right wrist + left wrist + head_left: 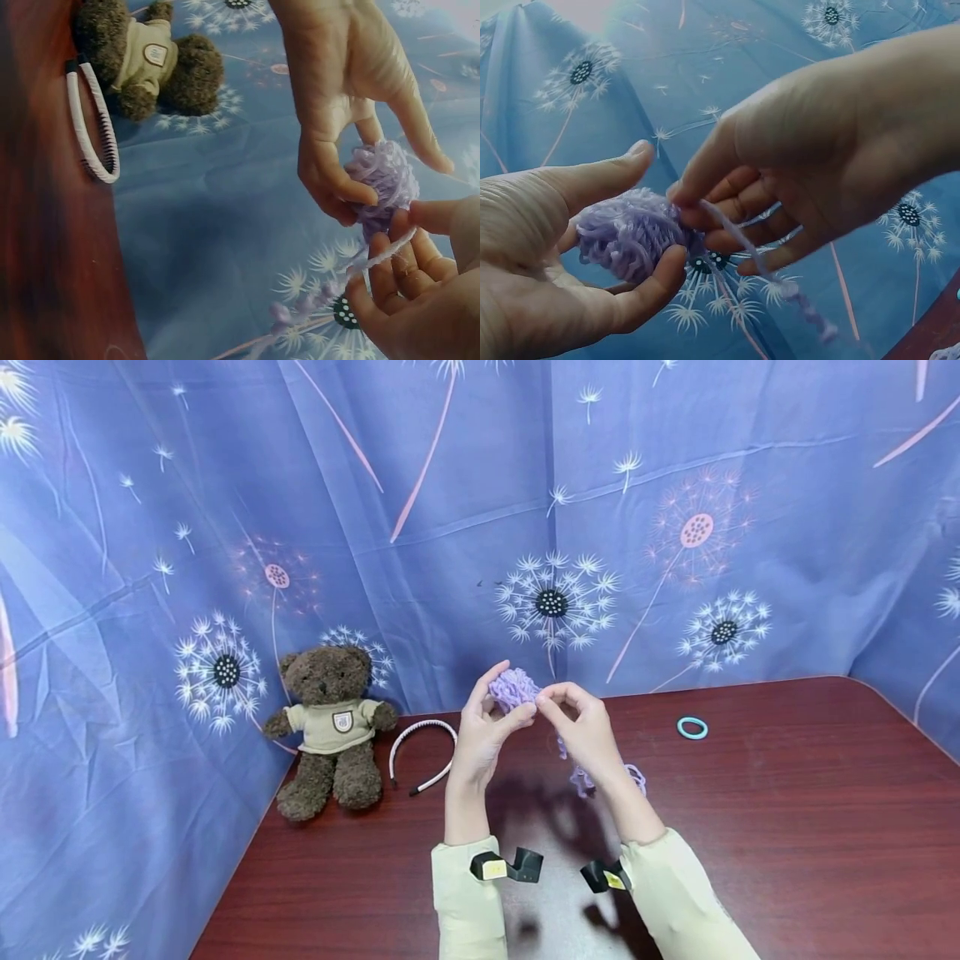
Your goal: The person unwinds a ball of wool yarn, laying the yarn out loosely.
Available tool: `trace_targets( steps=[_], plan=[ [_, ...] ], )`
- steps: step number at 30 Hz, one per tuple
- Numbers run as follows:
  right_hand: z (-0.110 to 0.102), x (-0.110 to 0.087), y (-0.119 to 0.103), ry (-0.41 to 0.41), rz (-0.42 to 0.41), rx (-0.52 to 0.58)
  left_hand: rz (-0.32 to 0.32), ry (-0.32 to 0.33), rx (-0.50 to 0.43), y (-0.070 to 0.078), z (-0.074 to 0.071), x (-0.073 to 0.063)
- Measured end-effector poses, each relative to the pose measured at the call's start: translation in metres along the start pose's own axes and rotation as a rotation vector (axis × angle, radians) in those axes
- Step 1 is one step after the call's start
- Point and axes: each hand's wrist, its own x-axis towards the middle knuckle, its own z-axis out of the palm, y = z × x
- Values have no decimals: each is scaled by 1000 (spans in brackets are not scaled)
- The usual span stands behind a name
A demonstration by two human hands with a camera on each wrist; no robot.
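Note:
A fuzzy ball of lilac yarn (pixel 513 690) is held up above the table between both hands. My left hand (pixel 480 735) grips it from the left, its fingers curled around the ball and its thumb standing off the yarn in the left wrist view. On the other side my right hand (pixel 583 727) pinches a strand of the yarn (pixel 739 236) between thumb and forefinger, right against the ball. From those fingertips the strand hangs down to more loose, crinkled yarn (pixel 634 777) on the table, partly hidden behind the right hand and wrist.
A brown teddy bear (pixel 330 727) in a pale shirt sits at the table's left edge. Beside it lies a white headband (pixel 401 743) with dark tips. A turquoise ring (pixel 692 728) lies at the back right. Blue dandelion-print cloth (pixel 450 610) hangs behind the dark red table (pixel 787 827).

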Motion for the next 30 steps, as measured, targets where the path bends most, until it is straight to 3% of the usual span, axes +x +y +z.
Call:
trace_targets(
  steps=[2, 13, 22, 30],
  plan=[
    [-3, 0, -2, 13, 4, 23, 4, -15, 30, -1, 1, 0],
    [-24, 7, -6, 187, 48, 154, 6, 31, 150, 0, -3, -3],
    [-49, 15, -3, 323, 72, 234, 13, 73, 148, 1, -9, -2],
    [-69, 21, 3, 388, 70, 304, 55, 82, 126, 3, -12, -2]
  ],
)
